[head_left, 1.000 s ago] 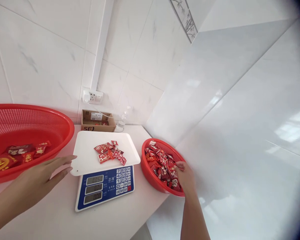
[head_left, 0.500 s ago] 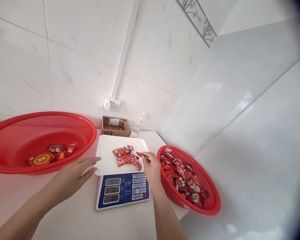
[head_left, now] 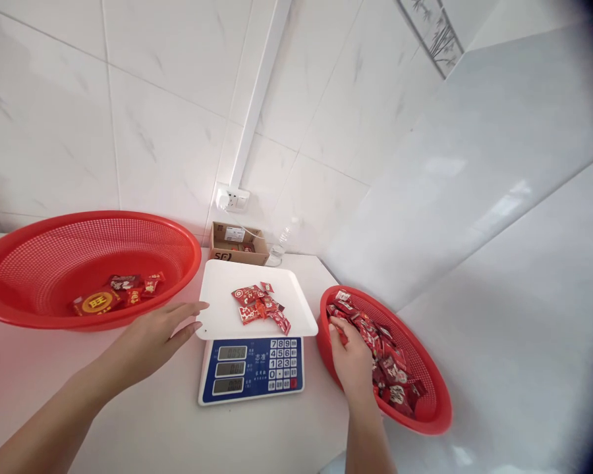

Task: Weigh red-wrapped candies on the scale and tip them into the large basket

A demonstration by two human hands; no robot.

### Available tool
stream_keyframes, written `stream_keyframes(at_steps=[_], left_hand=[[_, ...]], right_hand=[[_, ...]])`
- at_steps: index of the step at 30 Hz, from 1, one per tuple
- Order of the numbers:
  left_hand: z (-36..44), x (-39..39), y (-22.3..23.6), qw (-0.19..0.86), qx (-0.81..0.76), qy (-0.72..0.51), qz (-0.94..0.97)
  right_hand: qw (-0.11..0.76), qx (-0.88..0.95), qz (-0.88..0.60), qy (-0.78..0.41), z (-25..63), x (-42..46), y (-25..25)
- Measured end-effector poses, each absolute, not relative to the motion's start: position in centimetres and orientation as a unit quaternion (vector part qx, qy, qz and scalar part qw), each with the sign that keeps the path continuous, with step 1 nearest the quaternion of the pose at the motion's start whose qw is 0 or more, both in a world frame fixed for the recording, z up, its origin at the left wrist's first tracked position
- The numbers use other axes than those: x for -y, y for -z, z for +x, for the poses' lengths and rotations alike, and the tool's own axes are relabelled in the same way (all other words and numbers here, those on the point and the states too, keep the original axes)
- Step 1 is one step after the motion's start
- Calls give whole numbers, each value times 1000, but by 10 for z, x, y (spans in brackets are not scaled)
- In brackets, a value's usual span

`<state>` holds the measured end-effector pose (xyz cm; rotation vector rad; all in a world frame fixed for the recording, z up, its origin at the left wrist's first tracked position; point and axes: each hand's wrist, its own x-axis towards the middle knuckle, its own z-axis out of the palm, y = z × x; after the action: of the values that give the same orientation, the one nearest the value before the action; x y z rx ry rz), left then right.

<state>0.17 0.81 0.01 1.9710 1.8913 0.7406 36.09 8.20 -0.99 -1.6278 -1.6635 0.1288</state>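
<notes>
A blue electronic scale (head_left: 252,370) with a white weighing tray (head_left: 227,309) stands on the white counter. A small heap of red wrapped candies (head_left: 261,306) lies on the tray. My left hand (head_left: 153,336) is open, fingers stretched flat, its tips at the tray's left edge. My right hand (head_left: 352,359) reaches over the near rim of the small red basket (head_left: 435,408), which is full of red candies (head_left: 385,368). Its fingers curl onto the candies; what they hold is hidden.
A large red mesh basket (head_left: 39,263) at the left holds a few red packets (head_left: 113,293). A small cardboard box (head_left: 237,245) and a clear plastic bottle (head_left: 279,243) stand by the tiled wall under a socket (head_left: 231,197). A white panel rises at the right.
My right hand left the candy heap on the tray and went back into the small red basket. The left hand stayed by the tray. The view shifted slightly left.
</notes>
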Motion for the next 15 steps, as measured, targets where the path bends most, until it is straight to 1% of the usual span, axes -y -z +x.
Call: stream_keyframes(at_steps=[2, 4, 7, 10, 15], left_hand=[[4, -7, -1, 159, -665, -247, 687], [6, -5, -3, 158, -659, -241, 695], [9, -3, -7, 153, -651, -238, 705], [11, -3, -9, 155, -658, -231, 700], [8, -5, -7, 146, -661, -231, 699]], right_hand=[[342, 641, -686, -35, 370, -83, 16], [272, 640, -718, -27, 371, -82, 20], [180, 652, -737, 10, 362, -79, 20], [141, 655, -741, 45, 354, -75, 19], [122, 662, -736, 71, 354, -72, 19]])
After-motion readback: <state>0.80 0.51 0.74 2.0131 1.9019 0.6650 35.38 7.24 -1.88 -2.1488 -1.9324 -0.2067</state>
